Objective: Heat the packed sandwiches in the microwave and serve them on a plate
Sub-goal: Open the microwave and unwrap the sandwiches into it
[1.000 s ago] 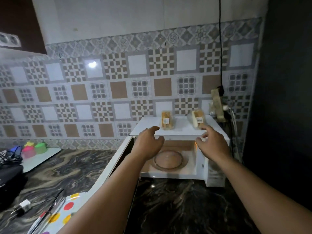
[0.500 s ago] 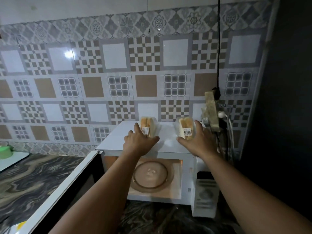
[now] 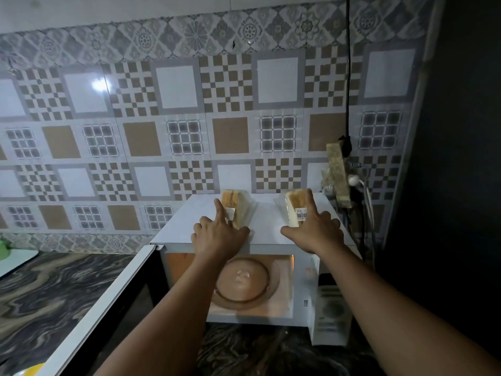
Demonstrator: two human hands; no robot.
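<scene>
Two hands on two packed sandwiches on top of the open microwave.

Left hand [image 3: 217,237] laid over the near end of the left sandwich pack [image 3: 238,208], index finger straight along its side, thumb spread toward the right; a full grip impossible to tell. Right hand [image 3: 314,233] on the right sandwich pack [image 3: 294,210], index finger stretched along its far side, thumb out to the left, the barcode label just before the knuckles. Both packs upright on the white microwave [image 3: 271,237], well apart. Below the wrists, lit cavity with glass turntable [image 3: 244,286]; door [image 3: 108,308] swung open, left of the left forearm.
</scene>
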